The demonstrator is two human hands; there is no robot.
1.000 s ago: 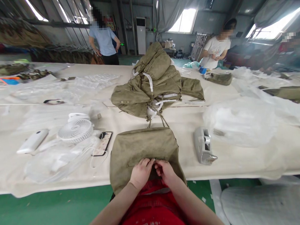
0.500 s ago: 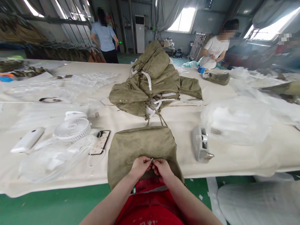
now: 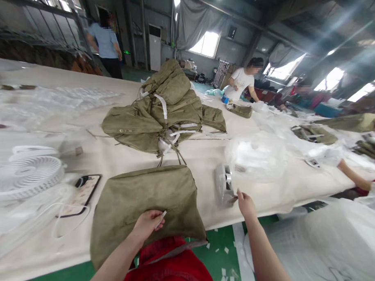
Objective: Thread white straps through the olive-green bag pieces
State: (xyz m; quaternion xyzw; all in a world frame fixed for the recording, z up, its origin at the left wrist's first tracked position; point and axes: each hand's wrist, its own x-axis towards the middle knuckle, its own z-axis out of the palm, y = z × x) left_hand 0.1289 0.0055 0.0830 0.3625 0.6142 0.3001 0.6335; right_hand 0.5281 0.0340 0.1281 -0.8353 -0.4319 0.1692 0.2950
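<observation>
An olive-green fabric bag lies flat in front of me at the table's near edge. On its lower part, my left hand pinches a small narrow white piece between thumb and fingers. I cannot make out whether that piece is joined to the bag. Off to the right stands a grey tape dispenser. My right hand is at its front cutting end, thumb and finger pinched on the tape there; the tape itself barely shows.
Beyond the flat bag is a heap of olive bags with white-wrapped straps. A white fan and a phone lie left, clear plastic bags right. Co-workers stand behind the table, and another person's arm reaches in at right.
My right hand has left the bag and moved right to the tape dispenser. My left hand keeps its pinch on the white piece. The view has turned to the right.
</observation>
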